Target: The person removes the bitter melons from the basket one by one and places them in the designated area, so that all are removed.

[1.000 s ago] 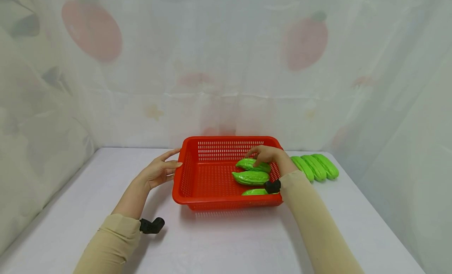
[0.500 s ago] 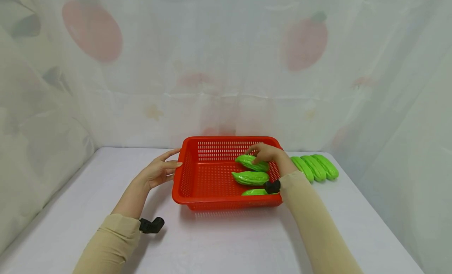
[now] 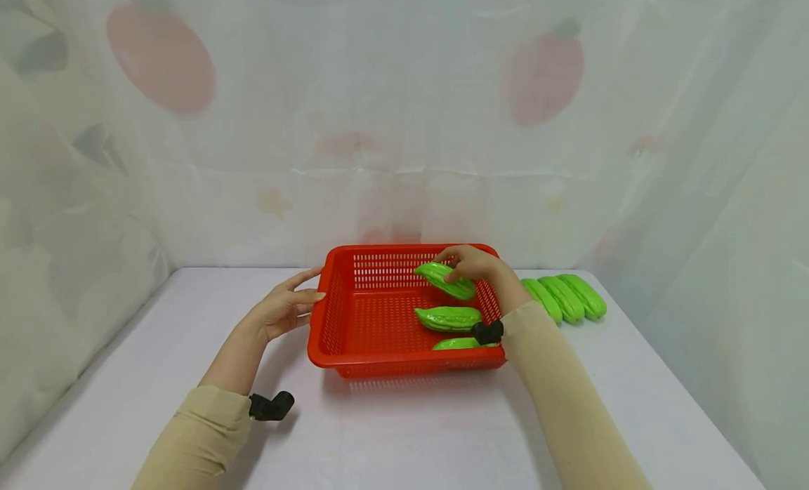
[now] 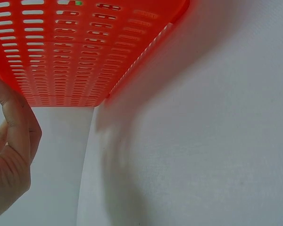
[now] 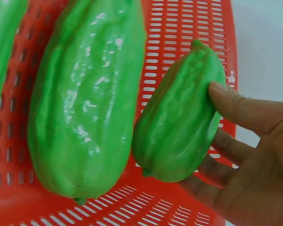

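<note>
My right hand (image 3: 475,262) pinches a green bitter melon (image 3: 446,281) between thumb and fingers, tilted above the basket floor near the back right. In the right wrist view the thumb of the right hand (image 5: 254,155) presses on the held melon (image 5: 179,117), fingers behind it. Another melon (image 3: 449,319) lies in the red basket (image 3: 379,360), with one more (image 3: 456,343) by the front wall, partly hidden. My left hand (image 3: 284,311) grips the basket's left rim, thumb over it; the left wrist view shows the left hand (image 4: 14,136) beside the perforated wall (image 4: 70,56).
Several green melons (image 3: 565,300) lie side by side on the white table (image 3: 404,434), right of the basket and behind the right forearm. A pale curtain (image 3: 404,125) with fruit prints stands behind the table and along both sides.
The right hand has raised the rearmost melon in the basket and shifted slightly toward the back, the melon now tilted. The left hand has stayed on the rim.
</note>
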The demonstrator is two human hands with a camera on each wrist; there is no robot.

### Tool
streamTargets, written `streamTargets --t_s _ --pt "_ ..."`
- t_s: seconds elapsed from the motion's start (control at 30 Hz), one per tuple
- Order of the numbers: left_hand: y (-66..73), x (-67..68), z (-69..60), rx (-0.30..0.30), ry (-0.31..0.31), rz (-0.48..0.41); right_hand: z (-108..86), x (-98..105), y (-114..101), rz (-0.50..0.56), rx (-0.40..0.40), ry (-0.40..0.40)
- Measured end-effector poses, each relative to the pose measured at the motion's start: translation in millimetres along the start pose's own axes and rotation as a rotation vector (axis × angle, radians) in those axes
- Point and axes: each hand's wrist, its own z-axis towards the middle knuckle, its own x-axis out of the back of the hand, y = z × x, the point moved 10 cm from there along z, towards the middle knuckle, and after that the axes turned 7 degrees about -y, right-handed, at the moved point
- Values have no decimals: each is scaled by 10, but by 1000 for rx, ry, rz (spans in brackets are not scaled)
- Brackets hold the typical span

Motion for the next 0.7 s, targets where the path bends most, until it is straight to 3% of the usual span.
streamTargets --t_s 0.33,0.7 --pt "6 -2 -24 3 0 9 -142 139 -23 141 -27 16" --pt "18 -4 -28 -1 -9 10 -255 297 -140 252 11 27"
